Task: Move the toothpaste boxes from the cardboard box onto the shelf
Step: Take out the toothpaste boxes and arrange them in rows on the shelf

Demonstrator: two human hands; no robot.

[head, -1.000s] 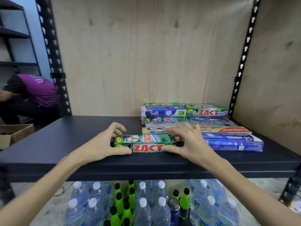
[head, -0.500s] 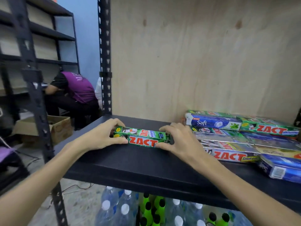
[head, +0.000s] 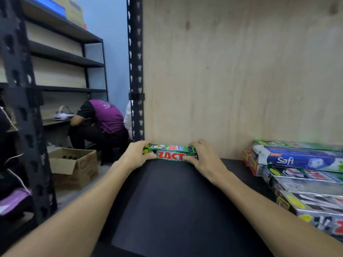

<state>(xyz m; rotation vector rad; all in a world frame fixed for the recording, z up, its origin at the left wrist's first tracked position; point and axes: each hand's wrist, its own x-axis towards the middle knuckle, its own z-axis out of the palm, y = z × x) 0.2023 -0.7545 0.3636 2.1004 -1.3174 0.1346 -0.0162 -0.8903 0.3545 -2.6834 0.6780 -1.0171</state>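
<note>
A green ZACT toothpaste box (head: 171,154) is seen lying lengthwise on the black shelf (head: 172,201), at the back of it, close against the plywood back panel (head: 232,71). Its long front face is printed with the brand name in large red letters on a white band; yellow dots are shown at its left end, and a small picture and more red lettering are carried on the top face. What looks like one pack may be two stacked; this cannot be told.

The box is gripped at both ends. The left hand (head: 138,154) is closed around the left end, fingers over the top and thumb on the front face. The right hand (head: 205,157) is closed around the right end in the same way. Both bare forearms are stretched across the shelf toward the box.

To the right of the ZACT box, well apart from it, a group of other toothpaste boxes (head: 304,179) is laid in rows and stacked on the same shelf; a blue and white Safi box (head: 297,159) is set on top at the back, and further green and silver cartons are ranged toward the front.

To the left of the ZACT box, beyond the perforated black upright (head: 136,71), an open cardboard box (head: 78,164) is stood on the floor. Behind it a crouching person in a purple and black top (head: 104,117) is turned away, beside another rack of shelves (head: 61,58).
</note>
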